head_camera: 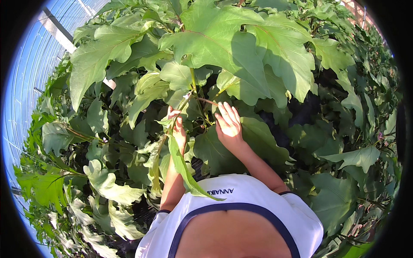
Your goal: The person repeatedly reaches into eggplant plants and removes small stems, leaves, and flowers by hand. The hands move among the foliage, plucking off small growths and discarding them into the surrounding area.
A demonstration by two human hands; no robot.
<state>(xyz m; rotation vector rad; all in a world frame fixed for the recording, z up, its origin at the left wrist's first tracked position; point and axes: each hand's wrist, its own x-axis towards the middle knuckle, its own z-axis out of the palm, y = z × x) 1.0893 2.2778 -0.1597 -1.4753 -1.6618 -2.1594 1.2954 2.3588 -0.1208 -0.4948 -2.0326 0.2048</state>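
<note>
In the head view, my left hand (178, 129) is closed around a green stem (184, 104) of an eggplant plant, thumb and fingers bent about it. A small pale purple flower (187, 95) sits just above that hand. A long narrow leaf (180, 161) hangs from near the grip, across my left forearm and down to my shirt. My right hand (229, 125) lies flat with fingers stretched, over a broad, shaded leaf (264, 138). A reddish leaf stalk (206, 101) runs to its fingertips; where it continues underneath is hidden.
Large lobed leaves (213, 38) overhang both hands from above. Dense eggplant foliage (335, 135) surrounds me on both sides, with another purple flower (380, 136) at right. A pale beam (58, 30) and a translucent greenhouse wall (29, 71) stand at left.
</note>
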